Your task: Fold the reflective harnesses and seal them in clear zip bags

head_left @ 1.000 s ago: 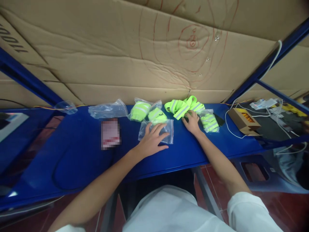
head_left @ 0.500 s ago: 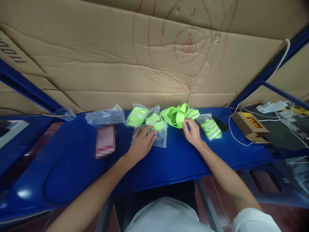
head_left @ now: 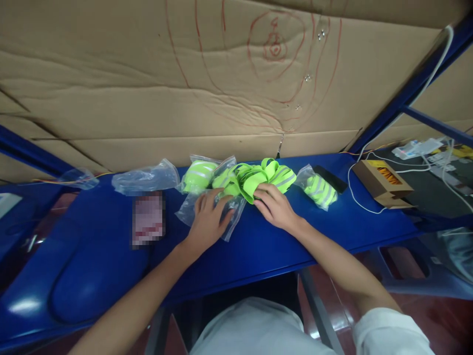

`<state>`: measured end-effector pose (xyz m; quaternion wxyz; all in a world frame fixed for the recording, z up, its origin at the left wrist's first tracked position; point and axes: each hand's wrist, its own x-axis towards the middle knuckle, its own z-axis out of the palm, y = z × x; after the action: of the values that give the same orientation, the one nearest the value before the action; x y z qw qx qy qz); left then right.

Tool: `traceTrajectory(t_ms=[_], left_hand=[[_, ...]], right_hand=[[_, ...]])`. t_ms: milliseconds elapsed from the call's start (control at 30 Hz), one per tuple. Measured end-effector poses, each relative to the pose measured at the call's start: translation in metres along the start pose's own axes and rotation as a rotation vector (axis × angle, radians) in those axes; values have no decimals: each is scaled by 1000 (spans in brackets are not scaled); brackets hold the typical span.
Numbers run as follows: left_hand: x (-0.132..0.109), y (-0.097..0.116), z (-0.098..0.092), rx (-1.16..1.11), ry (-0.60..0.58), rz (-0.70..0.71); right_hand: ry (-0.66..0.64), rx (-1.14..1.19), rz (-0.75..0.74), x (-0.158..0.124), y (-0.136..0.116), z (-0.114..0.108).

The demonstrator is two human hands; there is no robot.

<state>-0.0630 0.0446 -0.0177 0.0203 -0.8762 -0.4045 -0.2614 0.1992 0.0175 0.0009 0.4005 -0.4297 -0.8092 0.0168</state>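
Observation:
My left hand point(head_left: 208, 222) lies on an empty clear zip bag point(head_left: 192, 211) on the blue table point(head_left: 258, 246), fingers stretched forward over it. My right hand point(head_left: 274, 207) grips a loose bundle of neon-yellow reflective band point(head_left: 258, 176) and holds it beside the bag's mouth. Behind the bag lie two filled bags of folded neon band point(head_left: 199, 175). One more filled bag point(head_left: 320, 187) lies to the right of my right hand.
An empty clear bag point(head_left: 146, 178) and a smaller one point(head_left: 79, 177) lie at the back left. A blurred card point(head_left: 148, 219) lies left of my left hand. A brown box point(head_left: 382, 183) and white cables point(head_left: 354, 195) are at right. Cardboard point(head_left: 221, 98) walls the back.
My right hand pulled the neon band bundle leftward, up to the empty bag. My left hand shifted slightly left on that bag. The camera view also tilted and moved left.

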Motion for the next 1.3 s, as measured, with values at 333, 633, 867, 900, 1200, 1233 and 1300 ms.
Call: traceTrajectory(t_ms=[333,633,867,900,1200,1233,1300], left_hand=[[2,-2,-4,-3,-70,112],[2,-6,-15,113,-167,19],[13,-28,-19,132,79,-87],[13,-29,-17,105,88,-91],[20,-50,-13,-83,-85,-209],[21,-52,-14,-79,-90,-237],[22,-52,-16,-75,-86,-268]], right_hand=[[143,-391,419,2,45,-22],[53,-275,496,-1,60,-12],[164,-25,341,4,34,-17],[189,11,309,4,30,-16],[83,-102,-429,-4,-14,10],[56,-129,-509,-5,-21,16],[-14,-145,-608,-8,-34,25]])
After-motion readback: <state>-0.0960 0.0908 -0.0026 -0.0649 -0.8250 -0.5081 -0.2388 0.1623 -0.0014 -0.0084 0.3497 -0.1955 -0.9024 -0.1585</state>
